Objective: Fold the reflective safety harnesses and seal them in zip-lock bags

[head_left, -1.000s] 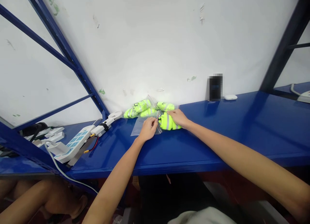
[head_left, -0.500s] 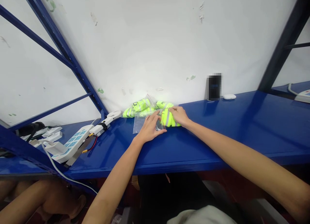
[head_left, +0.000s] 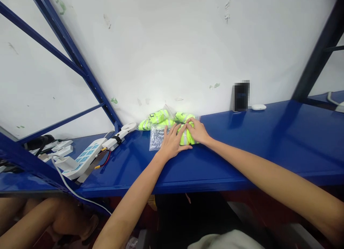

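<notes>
While the left hand lies spread over a clear plastic bag and the edge of a neon-yellow bundle, the right hand curls over its other side, pinching or not I can't tell. Folded plump and banded silver-grey, it sits on the blue table, before similar bundles.

One head-worn cam, facing forward and tilted down, looking from above the wearer's forearms. Wide framing: wall fills upper half, bench crosses the middle, pale cloth close at bottom centre. Left hand and right hand sit mid-frame.
</notes>
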Action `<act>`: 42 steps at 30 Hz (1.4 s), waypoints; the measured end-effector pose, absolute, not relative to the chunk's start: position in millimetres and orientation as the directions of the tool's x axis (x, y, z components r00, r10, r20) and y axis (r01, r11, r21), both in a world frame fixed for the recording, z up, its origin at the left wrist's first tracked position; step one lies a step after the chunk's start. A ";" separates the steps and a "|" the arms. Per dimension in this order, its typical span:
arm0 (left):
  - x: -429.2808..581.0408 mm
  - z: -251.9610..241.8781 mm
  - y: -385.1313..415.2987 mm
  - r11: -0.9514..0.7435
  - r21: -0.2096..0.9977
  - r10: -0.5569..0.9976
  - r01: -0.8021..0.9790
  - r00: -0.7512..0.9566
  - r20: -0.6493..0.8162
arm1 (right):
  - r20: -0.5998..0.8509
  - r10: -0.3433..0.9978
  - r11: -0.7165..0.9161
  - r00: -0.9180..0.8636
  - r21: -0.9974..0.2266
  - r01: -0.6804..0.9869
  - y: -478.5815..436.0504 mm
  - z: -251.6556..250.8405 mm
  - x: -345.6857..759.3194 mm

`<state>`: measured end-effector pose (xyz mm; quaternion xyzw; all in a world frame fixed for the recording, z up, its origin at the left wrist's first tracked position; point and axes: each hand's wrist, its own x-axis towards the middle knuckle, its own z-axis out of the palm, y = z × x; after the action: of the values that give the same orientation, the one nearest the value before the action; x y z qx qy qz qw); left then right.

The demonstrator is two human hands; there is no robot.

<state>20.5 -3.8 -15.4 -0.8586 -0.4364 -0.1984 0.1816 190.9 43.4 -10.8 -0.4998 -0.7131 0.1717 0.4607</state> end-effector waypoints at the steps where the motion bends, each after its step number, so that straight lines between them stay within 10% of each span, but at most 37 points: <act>1: 21.8 -15.5 -4.0 -0.547 -0.143 0.674 0.825 0.535 0.509 | 0.483 0.873 0.440 -0.072 -0.714 0.545 43.9 -11.8 190.7; 21: 21.3 -13.8 -2.7 -0.536 -0.215 0.596 0.816 0.547 0.589 | 0.531 0.828 0.542 -0.179 -0.677 0.498 22.9 -7.5 180.3; 29: 5.2 -9.5 4.5 -0.459 -0.199 0.657 0.866 0.481 0.580 | 0.319 0.913 0.360 -0.254 -0.923 0.134 29.0 1.2 179.0; 42: 11.5 -3.4 -1.9 -0.601 -0.089 0.594 0.794 0.518 0.615 | 0.307 0.891 0.241 -0.333 -0.944 -0.225 17.5 -5.1 171.7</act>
<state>11.5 -1.9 -3.4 -0.8519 -0.4075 -0.2732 0.1830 171.7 17.5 -5.1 -0.2762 -0.6029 0.5507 0.5070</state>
